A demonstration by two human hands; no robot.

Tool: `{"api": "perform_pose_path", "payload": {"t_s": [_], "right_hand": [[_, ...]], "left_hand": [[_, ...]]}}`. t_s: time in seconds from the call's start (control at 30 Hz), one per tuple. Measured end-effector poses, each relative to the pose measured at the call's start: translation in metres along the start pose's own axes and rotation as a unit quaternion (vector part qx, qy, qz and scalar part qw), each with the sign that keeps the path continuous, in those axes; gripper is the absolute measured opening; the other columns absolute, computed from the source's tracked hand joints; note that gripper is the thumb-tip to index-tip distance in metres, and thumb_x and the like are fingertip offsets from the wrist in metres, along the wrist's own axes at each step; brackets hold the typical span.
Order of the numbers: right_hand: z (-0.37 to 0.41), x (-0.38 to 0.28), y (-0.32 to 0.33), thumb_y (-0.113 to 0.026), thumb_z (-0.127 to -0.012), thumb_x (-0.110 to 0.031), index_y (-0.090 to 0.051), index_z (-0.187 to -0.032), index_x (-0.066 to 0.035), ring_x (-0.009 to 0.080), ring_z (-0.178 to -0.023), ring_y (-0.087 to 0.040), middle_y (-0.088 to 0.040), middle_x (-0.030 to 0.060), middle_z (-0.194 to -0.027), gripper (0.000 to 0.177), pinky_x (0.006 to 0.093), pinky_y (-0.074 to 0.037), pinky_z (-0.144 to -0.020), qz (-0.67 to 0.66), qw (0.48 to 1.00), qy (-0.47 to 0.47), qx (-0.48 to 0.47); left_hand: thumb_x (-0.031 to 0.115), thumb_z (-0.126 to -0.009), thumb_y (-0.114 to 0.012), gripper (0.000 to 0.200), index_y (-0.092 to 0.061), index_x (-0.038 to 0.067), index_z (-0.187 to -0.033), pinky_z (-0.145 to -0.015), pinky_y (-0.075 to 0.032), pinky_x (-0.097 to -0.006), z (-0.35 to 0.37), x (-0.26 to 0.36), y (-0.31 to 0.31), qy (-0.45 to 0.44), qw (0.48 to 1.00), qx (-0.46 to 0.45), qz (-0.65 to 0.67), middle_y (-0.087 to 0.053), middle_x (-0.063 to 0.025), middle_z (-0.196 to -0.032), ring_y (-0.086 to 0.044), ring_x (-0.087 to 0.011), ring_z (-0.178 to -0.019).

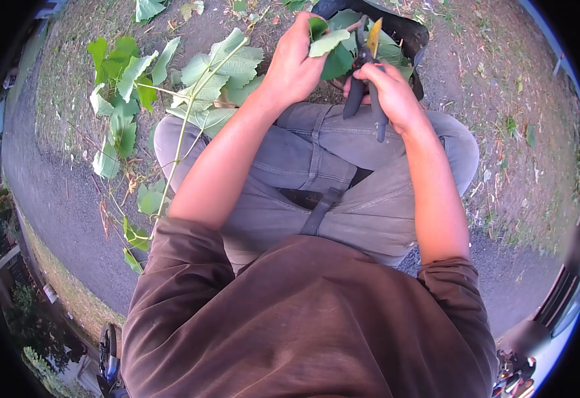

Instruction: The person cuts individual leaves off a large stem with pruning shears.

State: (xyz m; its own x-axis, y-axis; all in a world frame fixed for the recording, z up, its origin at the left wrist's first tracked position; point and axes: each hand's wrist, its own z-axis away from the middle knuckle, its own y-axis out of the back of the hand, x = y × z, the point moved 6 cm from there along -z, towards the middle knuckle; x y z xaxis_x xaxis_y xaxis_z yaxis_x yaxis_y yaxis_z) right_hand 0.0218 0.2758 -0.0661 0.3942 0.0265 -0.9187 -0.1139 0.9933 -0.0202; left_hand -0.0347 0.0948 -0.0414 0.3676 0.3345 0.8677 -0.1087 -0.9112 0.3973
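My left hand [298,61] is closed on a leafy vine cutting [330,42] with broad green leaves; the exact grip point is hidden behind the fingers. In my right hand [392,94] are pruning shears [374,40] with dark handles and one yellowish blade, pointing away from me. The blades stand beside the cutting's leaves and stem; whether they touch cannot be made out. Just beyond both hands sits a black container [406,30] with green leaves in it. A long vine [199,85] with several large leaves lies to the left, passing by my left forearm.
My crossed legs [303,142] in grey trousers lie below the hands. Around them is ground with dry grass and plant scraps [502,132]. Grey paving [58,199] runs along the left. A bicycle or similar wheel [108,345] shows at the lower left.
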Motion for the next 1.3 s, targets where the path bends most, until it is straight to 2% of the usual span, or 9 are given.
{"api": "perform_pose_path", "payload": {"t_s": [0.07,0.13,0.33,0.6,0.8,0.9,1.0,1.13,1.3], "right_hand": [[-0.007,0.008,0.002,-0.061,-0.099,-0.029,-0.070,-0.102,0.003,0.0179,-0.083,-0.070,-0.075,0.0087,-0.089,0.033,0.0331,-0.054,-0.080,0.039,0.999,0.012,-0.016],[-0.007,0.008,-0.001,-0.061,-0.099,-0.030,-0.070,-0.101,0.004,0.0180,-0.083,-0.071,-0.075,0.0089,-0.090,0.034,0.0334,-0.054,-0.081,0.077,0.996,0.023,-0.032],[-0.002,-0.002,-0.003,-0.062,-0.098,-0.030,-0.070,-0.095,0.003,0.0175,-0.080,-0.071,-0.074,0.0083,-0.085,0.034,0.0340,-0.055,-0.076,0.137,0.989,0.053,0.000],[0.002,-0.004,0.007,-0.075,-0.098,-0.040,-0.070,-0.098,0.000,0.0143,-0.059,-0.066,-0.070,0.0056,-0.075,0.040,0.0334,-0.054,-0.057,-0.002,0.999,-0.024,0.040],[-0.005,0.004,0.005,-0.064,-0.104,-0.041,-0.070,-0.122,-0.001,0.0173,-0.084,-0.073,-0.073,0.0063,-0.089,0.044,0.0326,-0.058,-0.079,0.016,0.999,-0.026,-0.029],[-0.002,0.004,-0.006,-0.064,-0.104,-0.037,-0.069,-0.128,-0.002,0.0173,-0.098,-0.071,-0.074,0.0060,-0.101,0.043,0.0328,-0.054,-0.087,0.110,0.991,-0.001,-0.076],[0.000,0.000,-0.012,-0.063,-0.104,-0.036,-0.068,-0.129,-0.001,0.0175,-0.097,-0.071,-0.074,0.0061,-0.100,0.043,0.0340,-0.055,-0.088,0.070,0.993,0.031,-0.091],[0.001,-0.007,-0.009,-0.069,-0.101,-0.033,-0.068,-0.121,0.001,0.0185,-0.092,-0.073,-0.075,0.0076,-0.097,0.040,0.0340,-0.056,-0.086,-0.038,0.996,0.038,-0.066],[0.006,-0.018,-0.002,-0.063,-0.102,-0.025,-0.062,-0.136,0.005,0.0281,-0.102,-0.075,-0.072,0.0164,-0.121,0.046,0.0435,-0.061,-0.098,-0.181,0.977,0.061,-0.098]], "left_hand": [[0.013,-0.094,-0.075,0.031,-0.061,0.002,-0.118,-0.090,-0.057,-0.0428,0.000,-0.006,-0.001,-0.016,1.000,-0.004,0.012,-0.073,-0.0188,-0.107,-0.074,-0.0344,-0.104],[0.008,-0.098,-0.071,0.026,-0.064,0.004,-0.122,-0.094,-0.056,-0.0345,0.002,-0.004,-0.002,0.017,0.999,-0.017,0.041,-0.074,-0.0076,-0.112,-0.070,-0.0151,-0.106],[0.006,-0.093,-0.078,0.029,-0.073,0.006,-0.121,-0.094,-0.058,-0.0318,0.002,-0.004,-0.001,0.088,0.991,-0.025,0.096,-0.078,-0.0045,-0.114,-0.072,-0.0130,-0.106],[0.007,-0.094,-0.077,0.029,-0.074,0.006,-0.122,-0.092,-0.059,-0.0323,-0.005,-0.017,0.001,0.071,0.986,-0.005,0.152,-0.079,-0.0041,-0.113,-0.073,-0.0123,-0.103],[0.018,-0.100,-0.074,0.027,-0.072,0.006,-0.125,-0.087,-0.057,-0.0303,-0.008,-0.033,0.008,0.116,0.957,0.052,0.259,-0.076,-0.0024,-0.108,-0.072,-0.0125,-0.100],[0.034,-0.106,-0.068,0.039,-0.068,0.004,-0.131,-0.086,-0.059,-0.0312,-0.001,-0.034,0.008,0.244,0.896,0.067,0.365,-0.075,-0.0033,-0.114,-0.073,-0.0142,-0.102],[0.027,-0.106,-0.069,0.039,-0.063,0.003,-0.136,-0.088,-0.065,-0.0422,-0.003,-0.034,0.010,0.235,0.901,0.039,0.362,-0.073,-0.0091,-0.126,-0.074,-0.0213,-0.112],[0.020,-0.102,-0.074,0.042,-0.061,0.002,-0.137,-0.093,-0.063,-0.0403,-0.003,-0.036,0.005,0.201,0.928,0.035,0.313,-0.074,-0.0105,-0.125,-0.073,-0.0211,-0.114],[0.010,-0.096,-0.080,0.054,-0.053,0.002,-0.142,-0.096,-0.061,-0.0355,-0.001,-0.030,-0.003,0.180,0.954,-0.022,0.237,-0.074,-0.0123,-0.124,-0.074,-0.0201,-0.111]]}}
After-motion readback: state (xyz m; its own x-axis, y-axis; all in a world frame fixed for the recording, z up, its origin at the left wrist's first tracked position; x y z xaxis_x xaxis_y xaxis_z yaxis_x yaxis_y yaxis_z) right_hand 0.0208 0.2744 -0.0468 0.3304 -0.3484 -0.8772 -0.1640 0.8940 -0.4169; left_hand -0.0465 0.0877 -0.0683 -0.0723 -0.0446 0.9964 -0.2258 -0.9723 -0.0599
